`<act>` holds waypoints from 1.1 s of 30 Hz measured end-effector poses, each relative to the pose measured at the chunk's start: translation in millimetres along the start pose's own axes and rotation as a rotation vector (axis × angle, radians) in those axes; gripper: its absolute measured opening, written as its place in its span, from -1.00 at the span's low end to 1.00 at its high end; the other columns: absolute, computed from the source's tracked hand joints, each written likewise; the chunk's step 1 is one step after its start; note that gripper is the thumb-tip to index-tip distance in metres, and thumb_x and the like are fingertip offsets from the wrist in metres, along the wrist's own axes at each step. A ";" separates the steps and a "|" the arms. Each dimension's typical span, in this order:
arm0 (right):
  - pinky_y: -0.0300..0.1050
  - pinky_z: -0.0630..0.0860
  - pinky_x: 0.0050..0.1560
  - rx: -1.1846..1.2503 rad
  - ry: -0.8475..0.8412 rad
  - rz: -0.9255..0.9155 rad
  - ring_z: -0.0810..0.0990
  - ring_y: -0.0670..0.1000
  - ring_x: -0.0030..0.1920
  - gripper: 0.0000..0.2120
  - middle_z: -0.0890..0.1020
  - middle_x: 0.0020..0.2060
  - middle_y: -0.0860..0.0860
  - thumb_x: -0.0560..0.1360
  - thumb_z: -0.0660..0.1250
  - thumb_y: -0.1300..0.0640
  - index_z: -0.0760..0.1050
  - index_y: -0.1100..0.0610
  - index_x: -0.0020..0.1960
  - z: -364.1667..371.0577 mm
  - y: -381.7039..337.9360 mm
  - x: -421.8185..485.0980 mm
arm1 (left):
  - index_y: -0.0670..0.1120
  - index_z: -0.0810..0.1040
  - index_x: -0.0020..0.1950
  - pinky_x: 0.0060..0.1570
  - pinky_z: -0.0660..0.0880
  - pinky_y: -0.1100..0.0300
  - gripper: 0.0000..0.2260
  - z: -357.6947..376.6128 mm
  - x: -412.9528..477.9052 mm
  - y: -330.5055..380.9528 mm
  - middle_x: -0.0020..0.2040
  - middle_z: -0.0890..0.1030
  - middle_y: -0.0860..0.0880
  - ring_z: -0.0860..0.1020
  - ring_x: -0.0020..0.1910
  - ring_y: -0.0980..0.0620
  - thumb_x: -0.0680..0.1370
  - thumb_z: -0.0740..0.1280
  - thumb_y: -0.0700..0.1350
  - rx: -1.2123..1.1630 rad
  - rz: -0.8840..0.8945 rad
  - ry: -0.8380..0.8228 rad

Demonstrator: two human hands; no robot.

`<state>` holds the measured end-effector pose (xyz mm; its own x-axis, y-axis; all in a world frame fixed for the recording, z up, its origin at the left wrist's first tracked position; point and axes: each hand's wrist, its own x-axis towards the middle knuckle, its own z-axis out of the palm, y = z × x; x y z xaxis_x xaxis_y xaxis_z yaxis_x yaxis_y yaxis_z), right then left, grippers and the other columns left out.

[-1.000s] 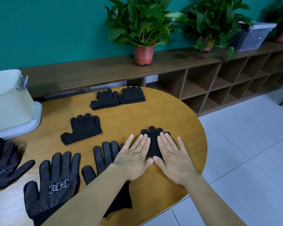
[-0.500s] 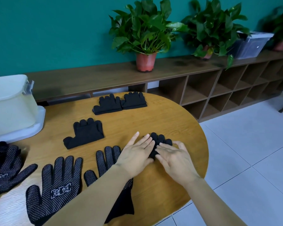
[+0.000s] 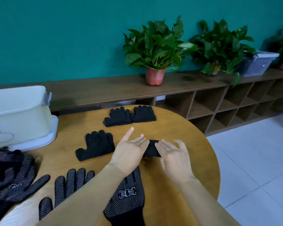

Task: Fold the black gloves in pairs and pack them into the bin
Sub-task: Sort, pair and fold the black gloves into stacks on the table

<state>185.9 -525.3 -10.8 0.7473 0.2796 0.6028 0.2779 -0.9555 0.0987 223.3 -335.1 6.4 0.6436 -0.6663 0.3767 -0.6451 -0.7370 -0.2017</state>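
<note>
Though flat before, glove point(image 3: 152, 148) now a compact roll.

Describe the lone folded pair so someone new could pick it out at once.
Start at the round wooden table. Between the white bin and the left hand lies a plain black folded pair. Unlike the two pairs touching at the far edge, it lies alone, thumb pointing left.

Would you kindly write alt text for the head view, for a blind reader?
A person's left hand and right hand press a small black glove bundle between them on a wooden table. Folded gloves lie beyond; dotted gloves and a pale bin sit left.
</note>
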 end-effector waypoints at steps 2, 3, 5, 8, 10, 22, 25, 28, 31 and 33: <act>0.02 0.28 0.19 0.011 0.014 -0.031 0.70 0.03 0.06 -0.51 0.74 -0.07 0.05 0.11 0.62 0.30 0.69 0.18 0.04 -4.6 -10.8 27.2 | -0.12 0.69 0.16 0.45 0.08 -0.06 -0.46 -13.7 -2.7 -23.1 0.05 0.71 -0.01 0.64 0.15 0.09 0.20 0.65 -0.15 -0.007 -0.021 0.011; 0.03 0.28 0.19 0.020 0.028 -0.049 0.70 0.03 0.06 -0.51 0.74 -0.07 0.04 0.12 0.62 0.29 0.69 0.17 0.05 -6.1 -17.8 41.2 | -0.12 0.69 0.15 0.44 0.10 -0.06 -0.46 -22.0 -4.4 -35.9 0.03 0.72 -0.01 0.64 0.15 0.08 0.19 0.66 -0.14 -0.001 -0.032 0.023; 0.04 0.27 0.21 0.047 0.064 -0.090 0.70 0.03 0.06 -0.54 0.74 -0.08 0.04 0.15 0.62 0.28 0.69 0.16 0.05 -6.8 -33.2 69.7 | -0.12 0.69 0.14 0.44 0.12 -0.07 -0.47 -37.6 -10.3 -61.5 0.02 0.72 -0.01 0.64 0.15 0.06 0.18 0.67 -0.13 0.021 -0.052 0.059; 0.06 0.27 0.23 0.070 0.095 -0.153 0.69 0.02 0.06 -0.54 0.74 -0.09 0.02 0.14 0.63 0.26 0.69 0.14 0.04 -0.3 -57.1 111.4 | -0.09 0.69 0.16 0.50 0.16 -0.11 -0.50 -56.7 -22.9 -101.8 0.03 0.72 0.01 0.63 0.18 0.06 0.24 0.65 -0.14 0.130 -0.100 0.052; 0.09 0.38 0.25 0.100 0.096 -0.183 0.69 0.01 0.06 -0.54 0.74 -0.11 0.00 0.12 0.65 0.24 0.70 0.12 0.01 6.0 -73.6 134.5 | -0.09 0.63 0.25 0.49 0.07 -0.13 -0.54 -67.8 -31.1 -124.8 0.13 0.69 0.00 0.57 0.27 0.06 0.36 0.58 -0.14 0.175 -0.142 -0.001; -0.01 0.40 0.20 0.106 0.017 -0.239 0.67 -0.07 0.10 -0.61 0.73 -0.15 -0.11 0.16 0.64 0.16 0.67 0.03 -0.03 72.9 -120.3 202.3 | -0.09 0.37 0.51 0.52 -0.26 -0.02 -0.54 -21.6 -38.7 -214.1 0.41 0.51 0.00 0.30 0.51 0.10 0.61 0.31 -0.13 0.163 -0.244 -0.040; -0.01 0.26 0.22 0.116 0.035 -0.253 0.67 -0.02 0.11 -0.61 0.73 -0.13 -0.06 0.19 0.63 0.21 0.66 0.09 -0.01 84.0 -120.0 211.3 | -0.14 0.65 0.22 0.42 0.15 -0.14 -0.50 -8.2 -37.8 -227.8 0.07 0.71 -0.04 0.61 0.21 0.04 0.30 0.62 -0.18 0.150 -0.216 0.078; 0.01 0.25 0.24 0.097 0.036 -0.274 0.67 0.00 0.11 -0.60 0.73 -0.14 -0.04 0.19 0.62 0.23 0.65 0.11 0.00 88.6 -121.7 203.5 | -0.14 0.68 0.14 0.40 0.30 -0.14 -0.47 1.6 -42.8 -225.7 -0.01 0.73 -0.03 0.66 0.13 0.04 0.19 0.66 -0.19 0.098 -0.203 0.109; 0.05 0.26 0.28 0.104 0.014 -0.321 0.66 0.02 0.15 -0.54 0.73 -0.04 0.00 0.20 0.61 0.22 0.66 0.15 0.09 94.8 -123.1 178.8 | -0.13 0.67 0.19 0.44 0.20 -0.09 -0.50 16.8 -60.0 -211.2 0.05 0.71 -0.03 0.64 0.17 0.02 0.26 0.61 -0.20 0.079 -0.173 0.116; 0.05 0.27 0.28 0.101 -0.005 -0.336 0.65 0.02 0.16 -0.51 0.72 0.00 0.02 0.20 0.62 0.21 0.66 0.16 0.11 98.0 -123.9 164.6 | -0.12 0.66 0.21 0.40 0.18 -0.10 -0.47 25.3 -71.1 -200.9 0.08 0.71 -0.03 0.62 0.20 0.03 0.25 0.61 -0.18 0.083 -0.183 0.091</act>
<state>333.6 -351.7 -1.4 0.6070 0.5777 0.5458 0.5673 -0.7959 0.2115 317.5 -142.5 -2.7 0.7045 -0.5108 0.4926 -0.4827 -0.8538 -0.1949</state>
